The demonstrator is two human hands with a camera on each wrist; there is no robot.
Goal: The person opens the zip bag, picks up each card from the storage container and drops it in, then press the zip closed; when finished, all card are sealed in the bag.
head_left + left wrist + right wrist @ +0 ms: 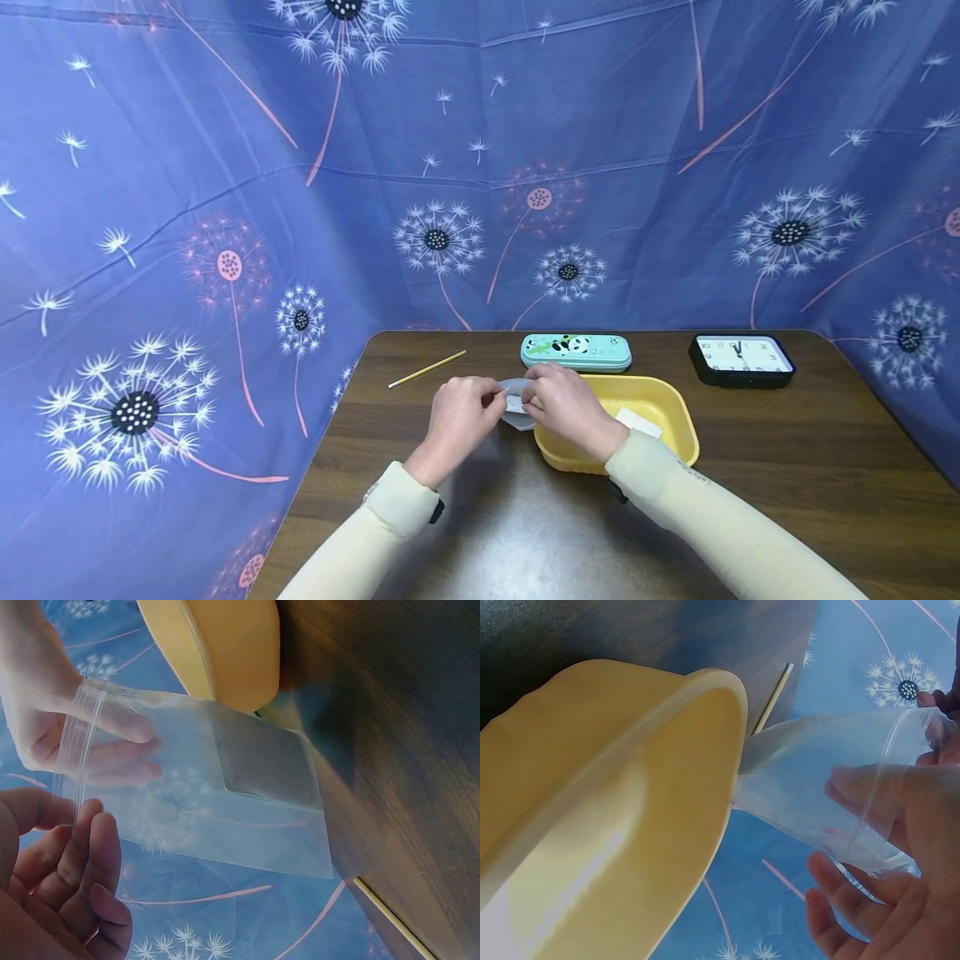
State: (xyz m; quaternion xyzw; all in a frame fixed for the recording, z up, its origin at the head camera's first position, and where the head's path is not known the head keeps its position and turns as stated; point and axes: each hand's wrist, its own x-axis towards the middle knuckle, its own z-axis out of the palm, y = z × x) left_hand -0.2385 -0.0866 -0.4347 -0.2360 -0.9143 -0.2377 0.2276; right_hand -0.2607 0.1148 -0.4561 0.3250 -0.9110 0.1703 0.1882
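A clear zip bag (pixel 180 814) is held up between my two hands, just left of the yellow basket (pixel 686 421). My left hand (pixel 463 410) pinches the bag by its zip edge. At the other side of the mouth, my right hand (pixel 570 407) grips the same edge, and some of its fingers show through the clear plastic; whether they are inside cannot be told. A thin rectangular piece (pixel 266 765) lies at the bag's bottom corner, looking grey in the left wrist view. Inside the basket rests a white flat piece (pixel 637 422), partly hidden by my right arm.
Behind the basket lies a mint pencil case (pixel 577 353) with a panda on it. A yellow pencil (pixel 427 369) lies at the back left of the brown table (pixel 360 467). The black-framed clock (pixel 741 360) stands at the back right, before a blue dandelion-print cloth (pixel 637 208).
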